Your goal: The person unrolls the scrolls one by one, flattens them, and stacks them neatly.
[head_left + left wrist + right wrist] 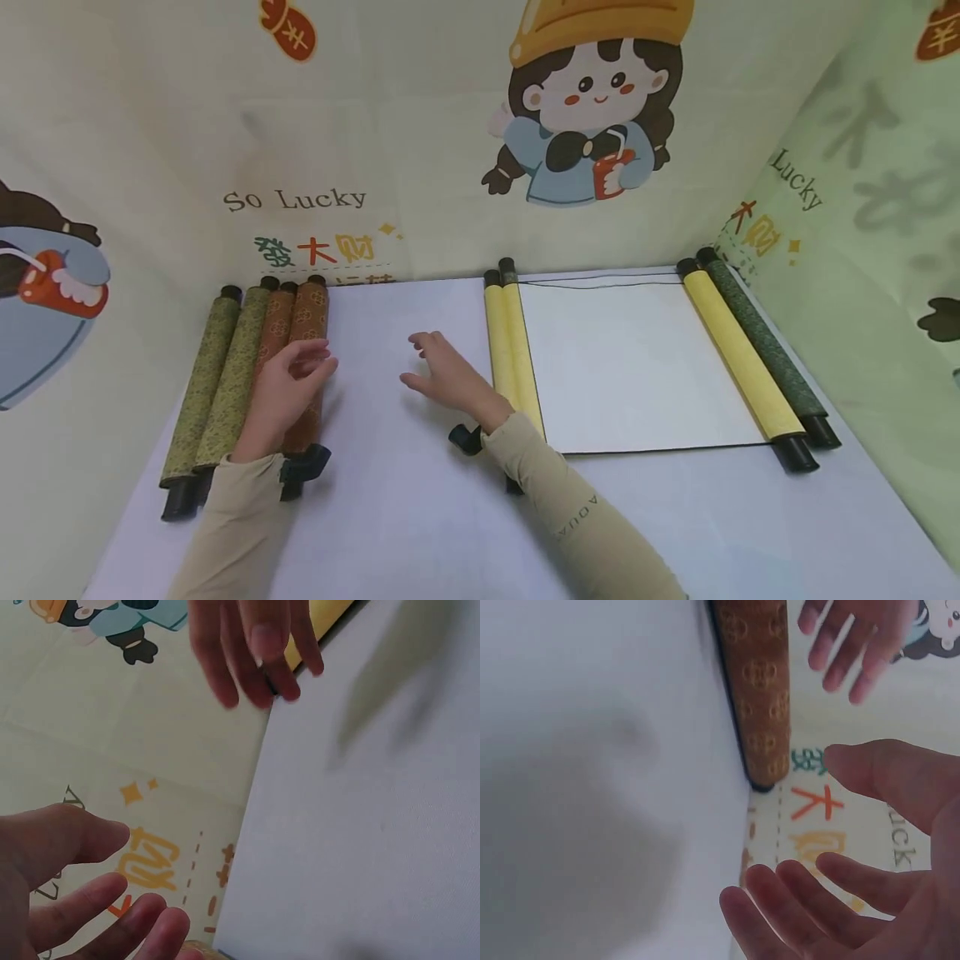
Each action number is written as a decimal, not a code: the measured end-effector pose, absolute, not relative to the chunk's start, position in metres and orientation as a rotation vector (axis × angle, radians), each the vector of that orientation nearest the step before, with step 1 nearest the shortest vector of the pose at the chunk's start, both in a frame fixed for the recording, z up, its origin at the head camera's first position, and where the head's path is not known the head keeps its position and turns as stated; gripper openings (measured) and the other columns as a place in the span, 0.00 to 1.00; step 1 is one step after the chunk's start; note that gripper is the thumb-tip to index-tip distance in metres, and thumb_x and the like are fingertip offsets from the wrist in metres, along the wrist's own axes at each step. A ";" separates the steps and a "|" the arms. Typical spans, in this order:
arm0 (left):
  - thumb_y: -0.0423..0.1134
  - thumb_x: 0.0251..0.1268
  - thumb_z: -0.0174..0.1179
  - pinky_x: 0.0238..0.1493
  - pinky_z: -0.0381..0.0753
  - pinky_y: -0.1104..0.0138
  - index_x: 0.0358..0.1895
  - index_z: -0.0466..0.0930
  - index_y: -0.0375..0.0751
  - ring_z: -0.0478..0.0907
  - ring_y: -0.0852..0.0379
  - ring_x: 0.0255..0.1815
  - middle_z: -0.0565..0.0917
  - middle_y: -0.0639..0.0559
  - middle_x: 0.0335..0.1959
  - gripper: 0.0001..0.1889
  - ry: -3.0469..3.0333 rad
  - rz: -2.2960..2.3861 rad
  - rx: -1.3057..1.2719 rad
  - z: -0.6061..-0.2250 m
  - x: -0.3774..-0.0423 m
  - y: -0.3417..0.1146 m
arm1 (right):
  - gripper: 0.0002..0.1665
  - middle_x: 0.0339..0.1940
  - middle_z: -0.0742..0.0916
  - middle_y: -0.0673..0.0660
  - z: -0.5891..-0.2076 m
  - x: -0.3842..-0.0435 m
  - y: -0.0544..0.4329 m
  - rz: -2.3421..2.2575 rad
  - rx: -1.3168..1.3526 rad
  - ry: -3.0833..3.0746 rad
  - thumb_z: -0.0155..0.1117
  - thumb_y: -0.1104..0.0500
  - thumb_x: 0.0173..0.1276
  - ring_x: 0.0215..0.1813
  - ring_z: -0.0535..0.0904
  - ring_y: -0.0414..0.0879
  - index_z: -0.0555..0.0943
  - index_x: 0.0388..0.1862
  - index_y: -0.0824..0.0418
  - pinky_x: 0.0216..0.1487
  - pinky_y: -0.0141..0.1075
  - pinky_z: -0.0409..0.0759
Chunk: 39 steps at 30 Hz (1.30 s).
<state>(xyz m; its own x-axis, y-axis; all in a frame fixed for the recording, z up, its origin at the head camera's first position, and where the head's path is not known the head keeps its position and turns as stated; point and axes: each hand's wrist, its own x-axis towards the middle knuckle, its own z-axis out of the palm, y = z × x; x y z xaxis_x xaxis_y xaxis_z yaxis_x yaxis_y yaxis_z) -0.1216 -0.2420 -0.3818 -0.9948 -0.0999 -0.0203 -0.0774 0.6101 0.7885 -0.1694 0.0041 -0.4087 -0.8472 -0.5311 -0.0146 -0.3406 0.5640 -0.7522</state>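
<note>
My left hand (281,396) is over the brown patterned scrolls (306,321), thumb and fingers apart with nothing between them. Beside those scrolls lie olive-green scrolls (198,392), rolled up with black end knobs. The right hand (450,372) hovers over the white table, left of a pair of yellow rollers (510,333), its fingers spread and holding nothing. A blank white sheet (637,367) extends from these rollers to another yellow roller (742,354). In the right wrist view, a brown scroll (759,682) shows beyond the loosely bent fingers.
A dark green scroll (765,337) lies along the right side of the yellow roller. Thin cords (600,282) run across the sheet's far end. Printed cloth walls (420,150) stand behind and at both sides of the white table (405,517).
</note>
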 end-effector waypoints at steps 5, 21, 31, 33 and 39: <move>0.49 0.72 0.58 0.36 0.77 0.76 0.65 0.73 0.36 0.77 0.49 0.53 0.79 0.37 0.57 0.26 -2.818 -1.326 0.118 -0.381 -0.126 -0.249 | 0.35 0.64 0.75 0.63 -0.408 -0.165 -0.025 -1.181 -0.719 2.508 0.64 0.52 0.72 0.64 0.76 0.49 0.65 0.72 0.65 0.61 0.34 0.76; 0.47 0.73 0.56 0.36 0.75 0.65 0.66 0.71 0.32 0.75 0.35 0.55 0.77 0.30 0.56 0.27 -2.891 -1.059 0.290 -0.369 -0.130 -0.279 | 0.39 0.63 0.77 0.55 -0.425 -0.150 -0.095 -1.215 -0.749 2.487 0.65 0.45 0.70 0.63 0.75 0.40 0.65 0.73 0.62 0.60 0.26 0.74; 0.40 0.72 0.55 0.45 0.80 0.48 0.63 0.70 0.23 0.75 0.29 0.55 0.76 0.23 0.56 0.25 -2.917 -0.967 0.250 -0.372 -0.125 -0.301 | 0.43 0.59 0.77 0.53 -0.437 -0.144 -0.118 -1.234 -0.719 2.396 0.63 0.41 0.70 0.57 0.75 0.37 0.62 0.76 0.59 0.52 0.25 0.76; 0.40 0.72 0.56 0.47 0.79 0.44 0.63 0.70 0.22 0.75 0.28 0.55 0.76 0.22 0.55 0.25 -2.925 -0.937 0.228 -0.374 -0.124 -0.304 | 0.43 0.59 0.76 0.53 -0.438 -0.143 -0.122 -1.243 -0.726 2.391 0.63 0.41 0.70 0.55 0.75 0.36 0.61 0.76 0.59 0.51 0.24 0.75; 0.41 0.71 0.56 0.48 0.77 0.40 0.63 0.69 0.22 0.77 0.26 0.52 0.77 0.21 0.54 0.26 -2.985 -0.859 0.184 -0.381 -0.125 -0.311 | 0.44 0.63 0.76 0.55 -0.437 -0.141 -0.129 -1.222 -0.723 2.439 0.62 0.40 0.70 0.55 0.74 0.36 0.60 0.77 0.57 0.55 0.24 0.74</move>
<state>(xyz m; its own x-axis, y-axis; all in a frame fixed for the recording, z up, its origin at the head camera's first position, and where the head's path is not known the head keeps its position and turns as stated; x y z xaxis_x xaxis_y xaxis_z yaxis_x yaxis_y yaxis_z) -0.1254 -0.3109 -0.3811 -0.9926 -0.1217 -0.0036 -0.1050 0.8407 0.5312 -0.1408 -0.1288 -0.4365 -0.8214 -0.5677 -0.0549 -0.2958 0.5063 -0.8100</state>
